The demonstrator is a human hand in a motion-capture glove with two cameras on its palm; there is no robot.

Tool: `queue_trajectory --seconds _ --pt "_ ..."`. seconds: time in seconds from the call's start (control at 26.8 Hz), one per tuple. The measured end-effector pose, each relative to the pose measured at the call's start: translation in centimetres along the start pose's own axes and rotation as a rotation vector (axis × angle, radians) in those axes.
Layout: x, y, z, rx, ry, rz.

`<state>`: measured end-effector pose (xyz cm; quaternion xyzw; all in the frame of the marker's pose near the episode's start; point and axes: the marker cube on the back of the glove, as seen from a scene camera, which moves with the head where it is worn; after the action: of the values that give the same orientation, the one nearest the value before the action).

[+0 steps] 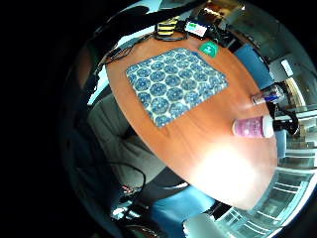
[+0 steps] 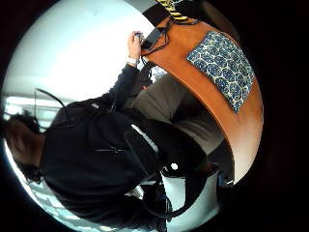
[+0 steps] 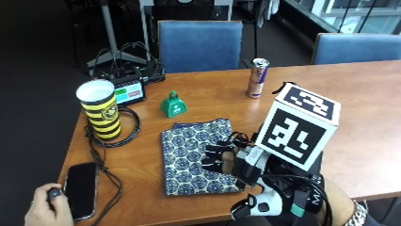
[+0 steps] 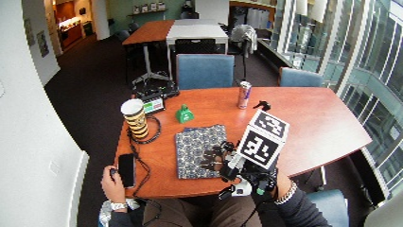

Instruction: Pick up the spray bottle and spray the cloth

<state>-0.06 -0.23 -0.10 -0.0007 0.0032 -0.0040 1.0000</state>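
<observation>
In the outside view the gloved right hand (image 3: 228,162) hovers over the near right edge of the patterned cloth (image 3: 197,157), fingers spread and only slightly bent, holding nothing; whether the fingertips (image 3: 213,155) touch the fabric cannot be told; the spray bottle does not show here, being hidden behind the hand's rig, so the risk I see is a blind reach that knocks it over, or a sweep of the hand that drags the cloth askew; the drink can (image 3: 257,77) stands well apart toward the far edge and could also be clipped; the bare left hand (image 3: 47,205) rests at the near left corner beside a phone (image 3: 80,188). In the wide outside view a black trigger head (image 4: 261,104) peeks up just beyond the rig, near the can, which suggests the bottle stands behind the hand on the table (image 4: 315,118); the hand is again open and empty. In the little finger side palm view the spray bottle (image 1: 255,126), pink-bodied with a white collar and black nozzle, stands on the wood beside the can, well apart from the cloth; a tall, narrow thing like that may tip if caught high. In the thumb side palm view only the cloth, the table edge and the seated person show; no fingers, so nothing more on the grip.
</observation>
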Motion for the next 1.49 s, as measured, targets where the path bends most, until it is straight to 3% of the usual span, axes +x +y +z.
queue_trajectory --seconds 0.82,1.49 --pt "1.7 -1.8 -0.7 0.014 0.047 0.054" --pt "14.4 -3.6 -2.8 0.246 0.096 0.446"
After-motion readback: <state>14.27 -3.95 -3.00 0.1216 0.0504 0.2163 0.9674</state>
